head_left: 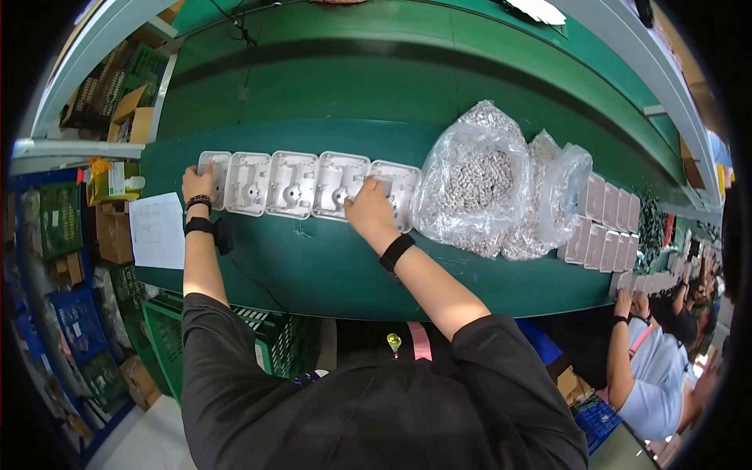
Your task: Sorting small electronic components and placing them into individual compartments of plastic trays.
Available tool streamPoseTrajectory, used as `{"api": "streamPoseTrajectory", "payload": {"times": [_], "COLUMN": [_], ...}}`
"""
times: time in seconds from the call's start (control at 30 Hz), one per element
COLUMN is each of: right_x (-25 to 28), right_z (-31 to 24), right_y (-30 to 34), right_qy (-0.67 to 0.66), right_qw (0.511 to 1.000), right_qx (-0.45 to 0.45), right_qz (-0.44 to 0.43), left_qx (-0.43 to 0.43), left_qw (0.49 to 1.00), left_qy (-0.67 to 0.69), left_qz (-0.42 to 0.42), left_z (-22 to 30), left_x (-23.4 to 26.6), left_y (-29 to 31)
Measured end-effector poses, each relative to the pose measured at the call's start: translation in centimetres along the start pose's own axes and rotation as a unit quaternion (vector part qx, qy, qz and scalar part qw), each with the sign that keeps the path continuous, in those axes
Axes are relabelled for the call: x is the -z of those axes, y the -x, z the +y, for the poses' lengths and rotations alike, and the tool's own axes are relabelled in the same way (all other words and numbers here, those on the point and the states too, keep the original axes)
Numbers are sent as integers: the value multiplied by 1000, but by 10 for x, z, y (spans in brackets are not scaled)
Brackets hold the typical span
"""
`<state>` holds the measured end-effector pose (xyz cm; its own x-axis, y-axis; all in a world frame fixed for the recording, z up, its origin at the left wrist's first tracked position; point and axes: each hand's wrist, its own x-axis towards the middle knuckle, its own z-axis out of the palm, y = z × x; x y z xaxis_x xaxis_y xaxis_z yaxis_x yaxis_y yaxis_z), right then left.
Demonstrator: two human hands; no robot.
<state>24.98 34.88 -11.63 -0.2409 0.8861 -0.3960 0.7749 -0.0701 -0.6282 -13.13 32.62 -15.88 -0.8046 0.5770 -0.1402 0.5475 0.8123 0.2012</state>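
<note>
Several white plastic housings (291, 184), shallow and open-topped with rounded corners and moulded posts inside, lie side by side in a row on the green table. At the row's left end, my left hand (197, 185) grips the outer edge of the leftmost housing (220, 177). My right hand (371, 210) is closed over the adjoining walls of the two rightmost housings, its fingers over the end one (401, 188). Its fingertips are partly hidden, so anything small beneath them cannot be made out.
Right of the row stand clear plastic bags (482, 184) full of small metallic parts. Beyond them more housings (599, 243) lie in rows, near a co-worker (654, 376). A paper sheet (157, 231) and a yellow container (106, 182) are at left. A green crate (274, 341) sits below the table edge.
</note>
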Motion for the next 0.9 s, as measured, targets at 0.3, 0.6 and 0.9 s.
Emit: {"api": "streamPoseTrajectory", "payload": {"times": [0.3,0.6,0.9], "right_x": [-17,93,235], "right_z": [25,199,395], "right_y": [102,173,222], "right_qy": [-104,-116,-34], "right_qw": [969,980,957], "right_qx": [-31,-140,-276], "right_qz": [-221,-84,85], "left_qx": [-77,-202,-336], "left_qw": [986,932,909], "left_qy": [51,147,63], "left_qz": [-137,-262,-240], "left_z": [-57,1,165], "left_x": [5,-48,-84], "left_y": [9,198,454]}}
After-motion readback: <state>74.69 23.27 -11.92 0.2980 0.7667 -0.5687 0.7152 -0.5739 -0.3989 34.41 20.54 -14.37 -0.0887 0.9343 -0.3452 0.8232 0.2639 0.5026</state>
